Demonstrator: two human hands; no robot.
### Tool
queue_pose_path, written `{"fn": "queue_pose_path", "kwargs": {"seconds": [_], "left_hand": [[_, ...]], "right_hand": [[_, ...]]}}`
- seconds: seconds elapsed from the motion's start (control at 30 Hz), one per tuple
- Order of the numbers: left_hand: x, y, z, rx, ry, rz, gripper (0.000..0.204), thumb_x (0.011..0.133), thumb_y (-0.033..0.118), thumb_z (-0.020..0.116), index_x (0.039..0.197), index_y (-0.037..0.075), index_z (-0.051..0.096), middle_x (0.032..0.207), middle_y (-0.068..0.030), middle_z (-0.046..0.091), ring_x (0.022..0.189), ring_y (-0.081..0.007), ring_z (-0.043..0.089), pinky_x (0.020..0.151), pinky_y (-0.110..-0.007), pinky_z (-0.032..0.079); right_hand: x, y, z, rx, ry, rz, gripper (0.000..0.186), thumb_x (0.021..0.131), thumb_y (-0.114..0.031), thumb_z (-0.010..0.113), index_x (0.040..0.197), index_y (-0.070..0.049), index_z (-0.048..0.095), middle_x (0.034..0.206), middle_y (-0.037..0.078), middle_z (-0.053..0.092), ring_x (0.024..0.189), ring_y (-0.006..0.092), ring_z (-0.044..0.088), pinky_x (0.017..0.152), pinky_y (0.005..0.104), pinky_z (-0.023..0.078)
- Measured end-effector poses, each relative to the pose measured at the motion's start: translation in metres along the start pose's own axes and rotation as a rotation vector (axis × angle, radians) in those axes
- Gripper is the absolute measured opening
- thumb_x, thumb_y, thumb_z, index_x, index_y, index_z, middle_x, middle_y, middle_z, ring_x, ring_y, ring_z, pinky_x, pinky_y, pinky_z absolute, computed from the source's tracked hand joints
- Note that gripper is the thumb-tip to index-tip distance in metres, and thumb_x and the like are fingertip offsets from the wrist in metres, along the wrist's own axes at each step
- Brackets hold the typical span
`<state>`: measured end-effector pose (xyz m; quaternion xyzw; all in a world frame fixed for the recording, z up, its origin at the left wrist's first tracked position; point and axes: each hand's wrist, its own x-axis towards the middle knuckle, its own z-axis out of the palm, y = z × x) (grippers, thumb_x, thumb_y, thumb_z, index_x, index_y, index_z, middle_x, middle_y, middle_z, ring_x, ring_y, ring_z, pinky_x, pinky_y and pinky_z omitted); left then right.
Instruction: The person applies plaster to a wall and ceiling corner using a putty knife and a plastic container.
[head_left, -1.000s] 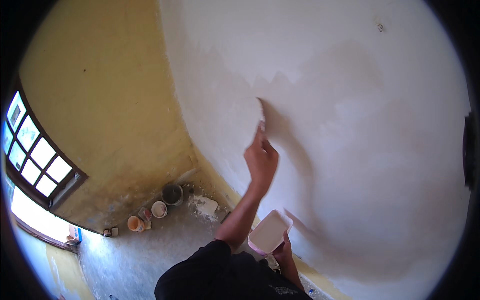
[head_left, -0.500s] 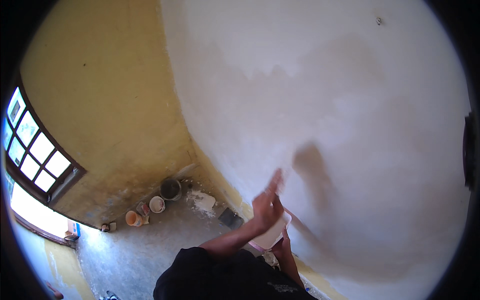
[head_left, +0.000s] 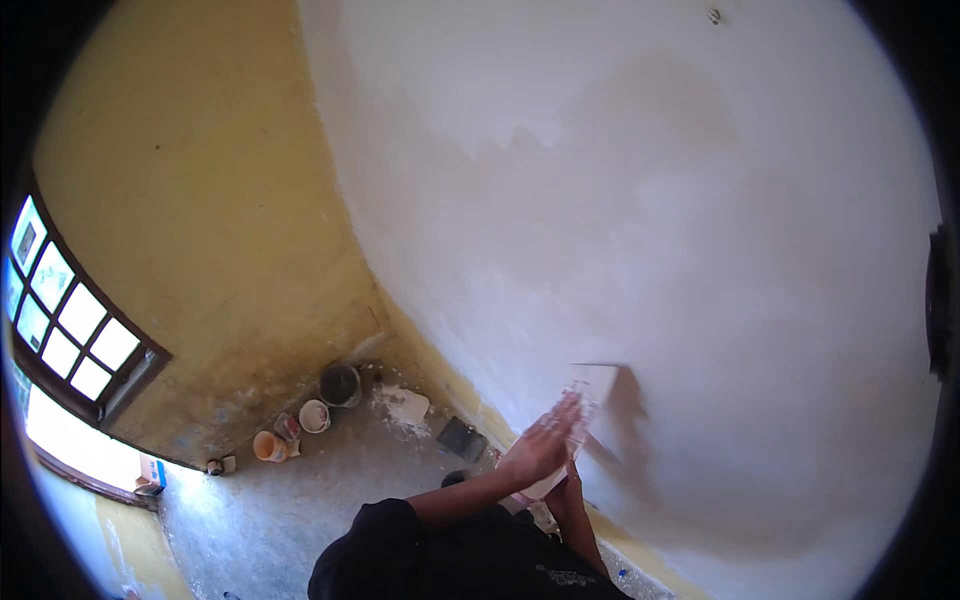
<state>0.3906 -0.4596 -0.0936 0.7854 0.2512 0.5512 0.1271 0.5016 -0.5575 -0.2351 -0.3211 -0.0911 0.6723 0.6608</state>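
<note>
My left hand (head_left: 540, 450) is closed on a flat, pale rectangular blade (head_left: 597, 383), with white paste smeared over the fingers and the blade. The blade's far end is close to the white wall (head_left: 760, 300) and throws a shadow on it; whether it touches cannot be told. Just below, my right hand (head_left: 567, 492) grips a shallow, whitish tray with a pinkish rim (head_left: 543, 488), mostly covered by my left hand and forearm. Darker, damp-looking patches spread over the wall's whitish coat.
A yellow wall (head_left: 220, 220) meets the white one at a corner. On the floor along it stand a dark bucket (head_left: 340, 385), a white bucket (head_left: 315, 416) and an orange bucket (head_left: 268, 446). White spill (head_left: 405, 406) and a dark block (head_left: 461, 438) lie nearby. At far left is a barred window (head_left: 75, 310).
My left hand has come down closer to the tray, and the blade's broad face now shows. My right hand stays low with the tray. The view has shifted slightly.
</note>
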Motion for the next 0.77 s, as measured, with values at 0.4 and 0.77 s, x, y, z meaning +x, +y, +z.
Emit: {"fn": "queue_pose_path", "kwargs": {"seconds": [0.4,0.77], "left_hand": [[0.14,-0.116,-0.049,0.001,0.668,-0.599,0.013,0.085,-0.002,0.049,0.089,-0.008,0.059,0.066,-0.0246,0.057,0.056,-0.0381,0.052,0.056,-0.043,0.041],[0.113,0.081,0.014,0.028,0.294,-0.144,0.06,0.079,-0.01,0.054,0.138,-0.003,0.046,0.132,-0.0255,0.053,0.103,-0.0348,0.065,0.078,-0.035,0.056]], "right_hand": [[-0.018,-0.004,0.004,0.03,0.097,0.018,0.054,0.102,-0.041,0.039,0.143,-0.005,0.034,0.139,0.013,0.049,0.127,0.03,0.048,0.109,0.0461,0.037],[-0.024,-0.004,-0.012,-0.112,0.101,0.003,0.058,0.101,-0.045,0.041,0.145,-0.008,0.031,0.144,0.011,0.045,0.13,0.029,0.046,0.111,0.0428,0.035]]}}
